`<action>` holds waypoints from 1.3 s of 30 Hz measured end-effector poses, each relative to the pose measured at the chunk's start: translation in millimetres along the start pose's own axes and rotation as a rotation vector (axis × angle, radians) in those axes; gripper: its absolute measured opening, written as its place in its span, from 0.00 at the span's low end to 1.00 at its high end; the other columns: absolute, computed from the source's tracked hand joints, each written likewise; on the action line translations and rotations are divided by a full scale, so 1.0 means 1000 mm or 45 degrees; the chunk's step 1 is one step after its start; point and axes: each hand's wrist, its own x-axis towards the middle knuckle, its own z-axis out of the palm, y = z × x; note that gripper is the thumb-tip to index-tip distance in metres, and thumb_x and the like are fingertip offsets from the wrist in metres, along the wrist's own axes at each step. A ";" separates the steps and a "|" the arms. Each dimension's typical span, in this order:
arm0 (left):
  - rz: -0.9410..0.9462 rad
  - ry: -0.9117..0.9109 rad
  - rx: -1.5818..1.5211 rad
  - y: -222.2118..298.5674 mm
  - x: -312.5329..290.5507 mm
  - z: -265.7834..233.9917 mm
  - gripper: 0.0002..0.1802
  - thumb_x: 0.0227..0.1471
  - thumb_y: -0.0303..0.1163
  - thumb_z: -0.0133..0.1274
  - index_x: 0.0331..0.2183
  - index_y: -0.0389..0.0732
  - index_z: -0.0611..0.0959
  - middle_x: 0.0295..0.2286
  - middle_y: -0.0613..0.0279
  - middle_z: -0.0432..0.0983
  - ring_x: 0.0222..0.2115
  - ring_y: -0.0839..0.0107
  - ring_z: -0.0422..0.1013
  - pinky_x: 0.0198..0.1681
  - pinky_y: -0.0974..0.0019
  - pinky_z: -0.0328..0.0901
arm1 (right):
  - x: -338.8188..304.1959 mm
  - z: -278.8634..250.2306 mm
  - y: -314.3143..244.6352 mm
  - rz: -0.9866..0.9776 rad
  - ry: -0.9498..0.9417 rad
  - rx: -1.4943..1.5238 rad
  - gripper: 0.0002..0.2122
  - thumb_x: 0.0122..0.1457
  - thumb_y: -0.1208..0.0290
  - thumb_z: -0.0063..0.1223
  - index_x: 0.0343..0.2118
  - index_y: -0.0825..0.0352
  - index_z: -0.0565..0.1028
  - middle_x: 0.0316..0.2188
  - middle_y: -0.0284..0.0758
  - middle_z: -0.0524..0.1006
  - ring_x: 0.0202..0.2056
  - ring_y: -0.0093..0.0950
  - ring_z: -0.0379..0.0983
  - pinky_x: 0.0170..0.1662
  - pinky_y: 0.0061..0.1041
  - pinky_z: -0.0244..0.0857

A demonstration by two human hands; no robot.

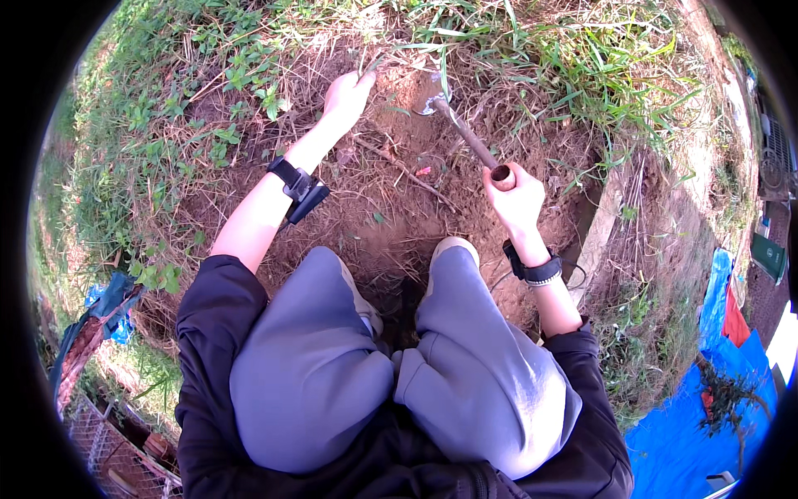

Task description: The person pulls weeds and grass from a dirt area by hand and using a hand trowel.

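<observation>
Right hand (pixel 515 200) closed around a hand tool (pixel 471 141), upper centre of frame | left hand (pixel 347 100) low over the ground, farther left (fingertips obscured, grip cannot be told) | soil (pixel 399 218) mid-frame looks largely cleared; grass (pixel 598 75), upper right, seemingly remains.
</observation>
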 end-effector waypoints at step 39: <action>-0.025 0.015 -0.367 0.005 -0.008 -0.005 0.15 0.54 0.39 0.49 0.26 0.37 0.79 0.15 0.75 0.62 0.17 0.82 0.56 0.20 0.72 0.52 | 0.008 -0.007 0.011 0.209 -0.094 0.387 0.13 0.46 0.66 0.60 0.15 0.67 0.69 0.09 0.30 0.68 0.12 0.22 0.64 0.17 0.21 0.58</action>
